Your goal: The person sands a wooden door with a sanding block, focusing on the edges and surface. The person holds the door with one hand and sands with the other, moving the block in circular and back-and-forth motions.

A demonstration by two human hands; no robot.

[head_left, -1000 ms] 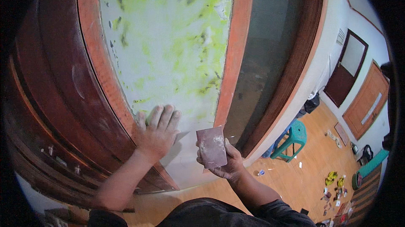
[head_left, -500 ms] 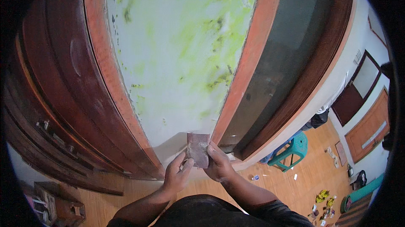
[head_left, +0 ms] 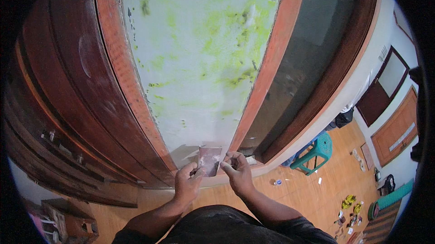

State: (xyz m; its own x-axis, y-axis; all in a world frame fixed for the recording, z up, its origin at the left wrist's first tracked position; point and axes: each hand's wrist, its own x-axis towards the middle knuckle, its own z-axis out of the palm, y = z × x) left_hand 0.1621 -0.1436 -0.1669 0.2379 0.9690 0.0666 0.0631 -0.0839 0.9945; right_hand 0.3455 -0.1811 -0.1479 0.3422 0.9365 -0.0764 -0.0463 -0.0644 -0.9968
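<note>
A small brownish-purple sheet of sandpaper point(head_left: 210, 159), dusted with white powder, is held upright in front of me. My left hand point(head_left: 188, 183) pinches its lower left side, thumb across the front. At the sheet's right edge, my right hand point(head_left: 238, 172) has its fingers curled and its thumb and fingertips closed on the edge. Directly beyond the hands rises a white wall panel point(head_left: 190, 103) with patchy yellow-green and dark stains. Reddish-orange frame strips point(head_left: 129, 74) border the panel on both sides.
A dark brown wooden door point(head_left: 68, 67) stands at the left, and a dark glass pane point(head_left: 299, 62) at the right. On the wooden-look floor point(head_left: 290, 203) are a green plastic stool point(head_left: 317, 153), yellow bananas point(head_left: 348, 201) and scattered small items. A wooden box-like piece point(head_left: 68, 221) sits lower left.
My right hand has shifted its grip at the sheet's right edge, its fingers now more curled. The sandpaper sits slightly lower and further left, and the view has shifted a little.
</note>
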